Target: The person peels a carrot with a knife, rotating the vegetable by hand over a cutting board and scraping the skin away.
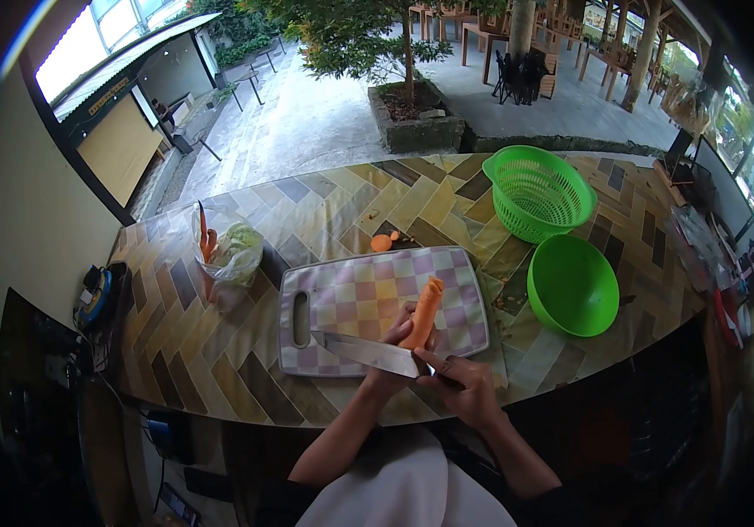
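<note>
My left hand [397, 330] is closed around a carrot [425, 314], which points up and away over the cutting board [355, 285]. Gripped in my right hand [467, 386] is a knife [368, 353]. Its broad blade reaches left across the front of my left hand, close to the carrot's lower end. The board is checkered in pink, white and yellow, with a handle slot at its left. Part of my left hand is hidden behind the blade and the carrot.
Carrot pieces [381, 242] lie just beyond the board. A green colander [540, 195] and a green bowl [573, 285] stand to the right. At left, a plastic bag [235, 250] holds carrots and a pale green vegetable. The patterned table [184, 351] has a curved front edge.
</note>
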Demonstrator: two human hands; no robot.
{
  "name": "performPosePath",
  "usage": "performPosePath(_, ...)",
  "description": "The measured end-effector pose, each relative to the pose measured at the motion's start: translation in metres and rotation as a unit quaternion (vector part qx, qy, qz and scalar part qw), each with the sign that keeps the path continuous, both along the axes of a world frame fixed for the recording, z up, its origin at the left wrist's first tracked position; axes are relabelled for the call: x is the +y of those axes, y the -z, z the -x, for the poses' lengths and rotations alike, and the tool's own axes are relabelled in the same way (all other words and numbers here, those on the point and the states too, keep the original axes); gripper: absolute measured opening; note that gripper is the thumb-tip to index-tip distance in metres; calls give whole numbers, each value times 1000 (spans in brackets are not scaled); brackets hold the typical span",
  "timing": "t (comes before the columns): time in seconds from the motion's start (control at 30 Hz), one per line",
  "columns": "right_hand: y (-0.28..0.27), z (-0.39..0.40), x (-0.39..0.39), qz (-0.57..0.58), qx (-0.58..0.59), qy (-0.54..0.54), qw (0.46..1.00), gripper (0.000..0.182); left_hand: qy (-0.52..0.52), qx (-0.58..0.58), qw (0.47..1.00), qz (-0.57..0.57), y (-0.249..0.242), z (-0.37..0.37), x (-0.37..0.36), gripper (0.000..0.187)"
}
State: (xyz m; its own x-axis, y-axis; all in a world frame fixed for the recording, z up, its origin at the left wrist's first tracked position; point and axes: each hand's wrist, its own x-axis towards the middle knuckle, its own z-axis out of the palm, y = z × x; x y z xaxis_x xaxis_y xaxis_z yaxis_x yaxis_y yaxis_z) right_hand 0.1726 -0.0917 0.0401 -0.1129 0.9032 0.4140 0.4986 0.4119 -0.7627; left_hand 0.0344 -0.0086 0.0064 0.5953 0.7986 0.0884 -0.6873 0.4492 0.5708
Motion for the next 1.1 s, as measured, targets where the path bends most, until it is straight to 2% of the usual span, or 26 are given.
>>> performPosePath(0.3,-8,-16,4,45,-8,-44,998,46,20,43,999,-19,10,2,3,47)
performPosePath(0.5,-8,-5,-2,41,-36,19,998,50,0,53,998,-27,1,-1,1,41)
performPosePath(0.6,-2,0,-2,3,-37,52,998,49,-5,50,998,-33,-1,-2,-2,39)
performPosePath(0.67,5,-3,2,48,60,35,996,47,1,24,1000,-20,1,-1,-2,37)
performPosePath(0.7,8,-5,3,69,109,26,991,47,-15,50,998,18,-1,0,-4,37)
performPosePath(0.77,5,-11,4,142,263,27,954,45,-48,98,989,95,-7,3,-11,35)
performPosePath(0.8,2,-15,5,178,338,27,924,44,-38,80,990,106,-4,5,-10,36)
performPosePath(0.83,-4,-20,7,173,311,24,934,44,-27,62,991,117,1,7,-7,37)
performPosePath(0.87,-12,-24,7,141,227,16,964,45,-16,43,991,127,4,8,-5,37)
performPosePath(0.93,-27,-27,6,73,54,0,996,47,-21,13,997,69,4,3,-2,39)
performPosePath(1.1,-21,-23,4,45,-25,-33,998,57,-8,10,1000,19,1,3,2,45)
